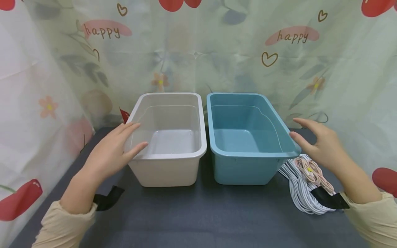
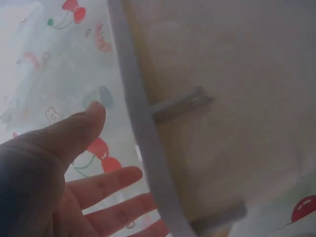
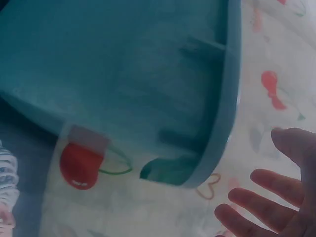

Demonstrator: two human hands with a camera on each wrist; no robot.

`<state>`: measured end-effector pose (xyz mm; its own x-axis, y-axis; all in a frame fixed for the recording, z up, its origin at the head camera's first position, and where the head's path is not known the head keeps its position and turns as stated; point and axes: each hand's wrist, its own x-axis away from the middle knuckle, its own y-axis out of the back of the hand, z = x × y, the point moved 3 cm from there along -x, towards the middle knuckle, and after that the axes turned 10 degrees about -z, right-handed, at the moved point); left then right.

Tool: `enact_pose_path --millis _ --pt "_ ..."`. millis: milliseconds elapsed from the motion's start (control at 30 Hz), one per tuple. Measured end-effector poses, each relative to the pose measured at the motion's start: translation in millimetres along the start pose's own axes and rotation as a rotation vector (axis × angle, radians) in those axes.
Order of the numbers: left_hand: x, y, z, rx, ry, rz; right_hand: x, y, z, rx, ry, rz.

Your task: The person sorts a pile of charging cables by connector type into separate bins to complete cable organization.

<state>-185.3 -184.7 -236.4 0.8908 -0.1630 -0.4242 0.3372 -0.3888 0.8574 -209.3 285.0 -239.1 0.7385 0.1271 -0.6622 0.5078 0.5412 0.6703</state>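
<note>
A beige plastic bin (image 1: 169, 172) and a blue plastic bin (image 1: 245, 168) stand upright side by side, a narrow gap between them. Nothing shows inside either one. My left hand (image 1: 113, 150) is at the beige bin's left rim, thumb and fingers spread and relaxed. The left wrist view has its fingers (image 2: 118, 212) beside that rim (image 2: 143, 123); whether they touch it I cannot tell. Near the blue bin's right front corner, my right hand (image 1: 322, 144) has its fingers extended and holds nothing. In the right wrist view a gap separates its fingers (image 3: 266, 210) from the blue rim (image 3: 224, 118).
Coiled white-grey cord (image 1: 299, 187) and a pink cord bundle (image 1: 310, 168) lie on the dark tabletop (image 1: 186, 217), right of the blue bin and partly below my right arm. Patterned cloth (image 1: 195, 44) hangs behind and at both sides. Black straps hang at both wrists.
</note>
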Motion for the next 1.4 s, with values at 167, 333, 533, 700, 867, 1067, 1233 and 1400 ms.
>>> enact_pose_path --millis 167,333,533,700,867,1067,1233,1400 --pt "14.0 -5.0 10.7 0.014 0.094 -0.06 20.1 2.2 -21.5 -0.024 -0.093 -0.051" --pt "28.0 -9.8 19.7 0.01 0.163 -0.145 40.1 3.6 -41.1 0.0 -0.192 -0.073" --pt "41.1 -12.7 23.7 0.025 0.207 -0.245 57.6 3.1 -57.7 0.053 -0.282 -0.03" --pt "45.2 -15.3 24.6 0.042 0.221 -0.266 69.8 -1.9 -72.1 0.081 -0.368 0.025" --pt "46.5 -17.2 23.8 0.064 0.221 -0.27 83.6 -9.9 -88.8 0.11 -0.437 0.084" --pt "46.8 -18.2 23.8 0.078 0.215 -0.291 100.1 -21.1 -102.9 0.135 -0.478 0.142" --pt "46.8 -18.0 24.3 0.087 0.216 -0.291 109.0 -28.9 -105.8 0.141 -0.481 0.162" --pt "46.8 -17.5 24.9 0.091 0.219 -0.287 113.8 -34.6 -106.8 0.167 -0.492 0.152"
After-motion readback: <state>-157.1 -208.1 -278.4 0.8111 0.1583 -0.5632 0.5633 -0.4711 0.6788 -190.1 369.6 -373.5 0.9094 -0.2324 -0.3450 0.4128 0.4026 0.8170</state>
